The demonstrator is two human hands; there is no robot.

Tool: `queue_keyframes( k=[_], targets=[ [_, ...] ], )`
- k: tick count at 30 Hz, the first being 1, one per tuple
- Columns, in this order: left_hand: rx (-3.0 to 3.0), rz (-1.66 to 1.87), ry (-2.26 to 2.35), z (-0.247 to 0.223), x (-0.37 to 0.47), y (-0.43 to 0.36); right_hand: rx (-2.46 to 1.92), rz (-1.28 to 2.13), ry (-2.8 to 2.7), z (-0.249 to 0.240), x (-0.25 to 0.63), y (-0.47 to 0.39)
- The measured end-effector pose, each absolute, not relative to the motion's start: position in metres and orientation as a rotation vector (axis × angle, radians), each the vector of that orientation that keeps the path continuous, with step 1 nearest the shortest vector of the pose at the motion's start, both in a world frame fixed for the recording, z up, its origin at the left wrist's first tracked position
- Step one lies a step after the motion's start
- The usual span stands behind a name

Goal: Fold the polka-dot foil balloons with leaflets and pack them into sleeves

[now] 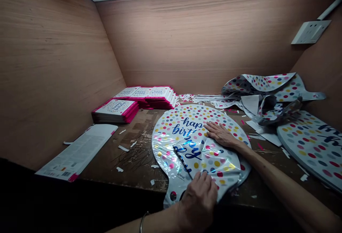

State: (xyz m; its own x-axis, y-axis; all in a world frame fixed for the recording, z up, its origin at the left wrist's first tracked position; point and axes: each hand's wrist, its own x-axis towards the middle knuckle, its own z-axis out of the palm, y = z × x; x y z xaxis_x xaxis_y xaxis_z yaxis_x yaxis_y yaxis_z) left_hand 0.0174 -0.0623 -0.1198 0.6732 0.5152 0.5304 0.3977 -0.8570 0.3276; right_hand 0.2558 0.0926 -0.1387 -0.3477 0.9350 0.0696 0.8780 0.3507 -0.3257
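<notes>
Table (139, 161), dark and scuffed, littered with paper scraps. Polka-dot foil balloon (187, 133) lies flat at its middle, near edge folded over. Step in hand looks like folding the balloon. Right hand (221, 135) open, palm flat, pressing the fold. Left hand (199, 199) curled on the near edge, pinching the foil. Next move likely needs a firm crease. Pink-edged card stacks (133, 103) behind left.
</notes>
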Motion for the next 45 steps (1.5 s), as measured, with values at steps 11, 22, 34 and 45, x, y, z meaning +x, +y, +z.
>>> queue_keyframes(
  k=[11,22,34,45],
  targets=[
    [0.380,1.168,1.342,-0.093,0.024,-0.012,-1.382,-0.075,-2.097,-0.095,0.243,0.020],
    [1.784,1.099,1.063,-0.028,-0.003,-0.009,-1.040,0.374,-2.586,-0.107,0.188,-0.012],
    [1.500,0.349,0.882,-0.081,0.016,0.115,-1.303,1.533,-0.763,-0.102,0.213,0.028],
    [1.524,0.230,1.564,-0.091,0.074,0.147,-1.605,1.172,-0.953,-0.093,0.221,0.030]
  ],
)
